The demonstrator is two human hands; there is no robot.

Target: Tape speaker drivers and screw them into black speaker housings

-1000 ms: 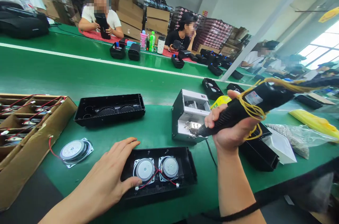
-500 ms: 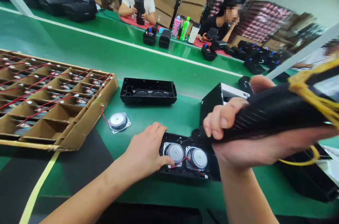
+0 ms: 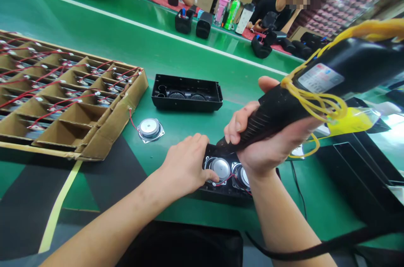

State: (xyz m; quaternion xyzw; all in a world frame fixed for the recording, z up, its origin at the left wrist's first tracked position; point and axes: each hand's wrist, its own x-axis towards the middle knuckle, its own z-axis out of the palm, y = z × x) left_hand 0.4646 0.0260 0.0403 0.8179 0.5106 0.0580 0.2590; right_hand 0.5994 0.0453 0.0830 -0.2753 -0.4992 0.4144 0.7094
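Note:
My right hand (image 3: 267, 149) is wrapped around a black electric screwdriver (image 3: 268, 117) with a yellow cord wound about it. The tool slants down to the left, its tip end at the far side of a black speaker housing (image 3: 214, 194). Inside lie two round silver speaker drivers with red wires: the left driver (image 3: 221, 169) shows fully, while the right driver (image 3: 243, 175) is partly covered by my right wrist. My left hand (image 3: 186, 166) grips the housing's left end, thumb resting by the left driver. The exact point the bit touches is hard to make out.
A loose speaker driver (image 3: 150, 128) lies left of the housing. Behind stands another black housing (image 3: 186, 102). A divided cardboard box (image 3: 126, 111) of drivers is at the left. Black panels (image 3: 356, 174) lie at right. Co-workers sit across the green bench (image 3: 126, 44).
The screwdriver has come left and is held steeper, its tip end nearer the left driver's far corner. My left hand keeps its hold on the housing. The camera view has shifted.

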